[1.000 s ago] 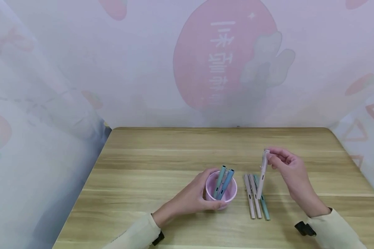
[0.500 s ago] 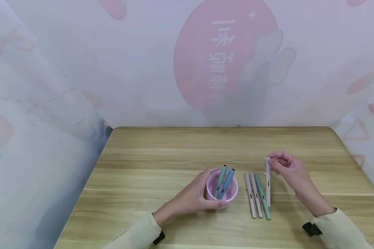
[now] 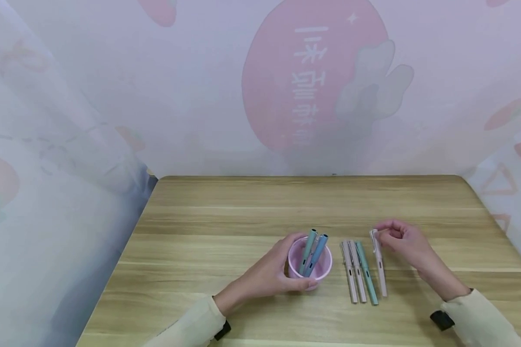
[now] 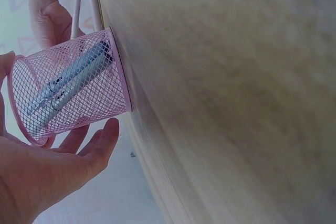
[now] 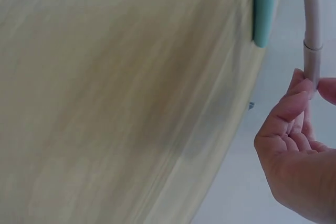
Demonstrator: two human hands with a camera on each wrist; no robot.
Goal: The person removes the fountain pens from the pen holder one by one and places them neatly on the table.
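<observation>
Pink mesh cup (image 3: 310,262): upright on the worktop (image 3: 243,217), near the front edge, left of centre; open wire mesh plain in the left wrist view (image 4: 68,85).
Left hand (image 3: 265,277): wrapped round the cup from the left, fingers (image 3: 306,285) curled along its near side, thumb at the far rim; palm and finger ends against the mesh in the left wrist view (image 4: 63,161).
Pens in cup (image 3: 312,250): teal and blue barrels, leaning, tops poking above the rim.
Pale pink pen (image 3: 378,262): down flat on the worktop, rightmost of the row, far end slightly out to the right.
Right hand (image 3: 405,243): at the far end of that pen, thumb and forefinger (image 5: 294,103) pinched on the cap tip (image 5: 312,64), other fingers folded in behind.
Row of pens (image 3: 357,270): two pinkish ones and a teal one (image 3: 366,272) lying side by side, just right of the cup, touching or nearly so; teal end also seen from the right wrist (image 5: 264,9).
Sleeves (image 3: 191,325): cream, with a dark strap at each wrist.
Backdrop (image 3: 312,82): pale printed sheet with a big pink strawberry shape, hung behind and at both sides of the worktop.
</observation>
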